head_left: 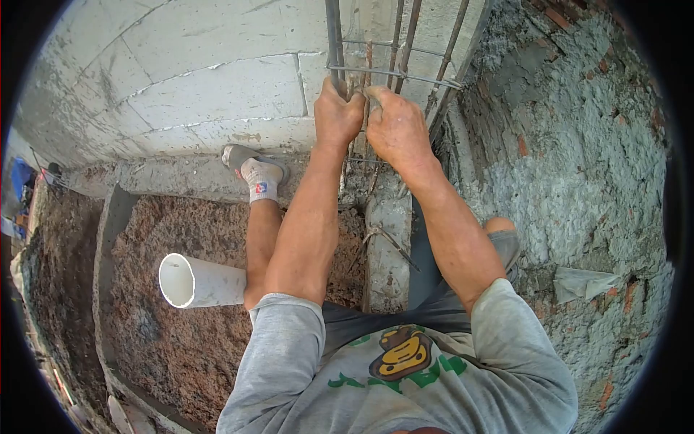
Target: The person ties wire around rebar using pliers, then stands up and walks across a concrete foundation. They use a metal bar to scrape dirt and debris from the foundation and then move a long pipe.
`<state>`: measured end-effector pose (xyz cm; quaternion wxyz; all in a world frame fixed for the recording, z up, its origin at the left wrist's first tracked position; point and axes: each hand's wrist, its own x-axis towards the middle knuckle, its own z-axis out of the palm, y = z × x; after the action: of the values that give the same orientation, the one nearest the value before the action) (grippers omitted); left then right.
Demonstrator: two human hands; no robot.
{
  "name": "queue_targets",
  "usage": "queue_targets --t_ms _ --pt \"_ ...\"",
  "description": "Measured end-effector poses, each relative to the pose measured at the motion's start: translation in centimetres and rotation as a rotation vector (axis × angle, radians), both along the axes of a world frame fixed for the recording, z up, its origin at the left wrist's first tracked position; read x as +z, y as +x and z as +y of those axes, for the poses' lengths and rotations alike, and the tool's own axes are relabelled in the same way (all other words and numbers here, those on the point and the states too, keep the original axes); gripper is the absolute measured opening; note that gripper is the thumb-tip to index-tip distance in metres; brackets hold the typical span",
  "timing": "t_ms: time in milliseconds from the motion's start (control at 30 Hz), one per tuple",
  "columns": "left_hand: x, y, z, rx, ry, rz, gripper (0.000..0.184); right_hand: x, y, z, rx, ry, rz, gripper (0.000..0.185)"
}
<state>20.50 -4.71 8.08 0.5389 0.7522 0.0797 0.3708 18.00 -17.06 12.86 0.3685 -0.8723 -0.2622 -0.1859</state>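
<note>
Several upright steel bars (409,43) stand against the pale block wall, with a thin wire stirrup (405,74) around them. My left hand (337,114) is closed at the bars, just below the stirrup; what its fingertips pinch is too small to name. Close beside it on the right, my right hand (396,126) has its fingers bent at a thin rusty bar, and what they hold, if anything, is hidden. Below my hands, a pair of pincers (391,244) lies with its handles spread on the concrete ledge (387,286).
The block wall (217,94) rises in front. A white plastic pipe (217,283) sticks up at the left, over reddish soil (173,347) bounded by a concrete edge. Rough mortar-covered ground (578,202) lies at the right. My foot (259,176) is by the wall.
</note>
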Motion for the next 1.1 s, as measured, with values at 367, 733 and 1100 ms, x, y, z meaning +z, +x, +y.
queue_targets --t_ms 367,733,1100 --pt "-1.0 1.1 0.6 -0.177 -0.084 -0.131 0.023 0.9 1.3 2.1 -0.063 0.082 0.189 0.033" --pt "0.0 -1.7 2.4 -0.764 -0.732 -0.092 0.042 0.8 3.2 2.4 -0.021 0.063 0.261 0.033" --pt "-1.3 -1.8 2.2 -0.784 -0.833 -0.252 0.046 0.1 0.3 0.4 -0.09 -0.066 -0.06 0.017"
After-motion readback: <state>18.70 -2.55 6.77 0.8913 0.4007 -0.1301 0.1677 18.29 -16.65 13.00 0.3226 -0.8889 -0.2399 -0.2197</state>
